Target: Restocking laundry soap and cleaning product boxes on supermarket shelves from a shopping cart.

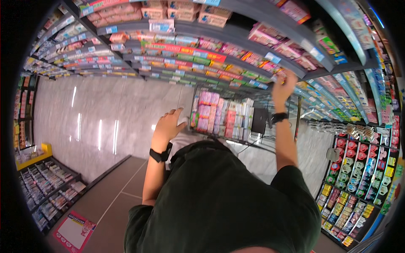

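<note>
My right hand (284, 87) reaches up to the front edge of a shelf, at a row of small colourful packs (267, 65). Its fingertips are curled and blurred beside a pack, so I cannot tell whether they grip it. Lower and to the left, my left hand (169, 125) hangs with fingers spread and nothing in it, near the left end of a wire cart (273, 147). Pink, purple and white boxes (208, 112) are packed in rows inside the cart. A dark flat panel or box (260, 120) stands beside them. Each wrist wears a black band.
Long grey shelving (237, 30) full of boxed goods runs across the far side. Racks of red, green and yellow packs (351, 164) stand at the right. At the lower left are a display of small goods (47, 180) and a pink-edged sign (74, 232). Glossy tile floor (95, 104) lies left.
</note>
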Demonstrator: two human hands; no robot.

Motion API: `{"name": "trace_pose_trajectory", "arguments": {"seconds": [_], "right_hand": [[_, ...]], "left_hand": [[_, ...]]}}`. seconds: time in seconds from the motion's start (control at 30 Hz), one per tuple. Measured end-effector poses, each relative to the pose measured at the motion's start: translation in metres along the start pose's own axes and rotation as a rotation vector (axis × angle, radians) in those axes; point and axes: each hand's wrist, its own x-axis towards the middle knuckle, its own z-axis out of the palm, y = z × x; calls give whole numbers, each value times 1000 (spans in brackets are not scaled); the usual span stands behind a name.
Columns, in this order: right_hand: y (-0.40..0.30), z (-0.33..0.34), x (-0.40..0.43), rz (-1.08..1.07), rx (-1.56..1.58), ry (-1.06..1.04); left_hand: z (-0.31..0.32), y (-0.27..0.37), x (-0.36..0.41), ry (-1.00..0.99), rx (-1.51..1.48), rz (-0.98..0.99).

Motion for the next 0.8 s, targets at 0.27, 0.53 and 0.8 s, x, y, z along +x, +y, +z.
{"name": "trace_pose_trajectory", "arguments": {"seconds": [0.27,0.53,0.8], "right_hand": [[-47,67,-334,1141,398,-1060],[-47,201,-469,655,173,-1132],[-32,299,-510,-12,-139,-1961]], "left_hand": [[35,-76,-1,-334,95,-185],[70,-154,-1,-280,-26,-190],[140,-203,-95,-415,72,-332]]}}
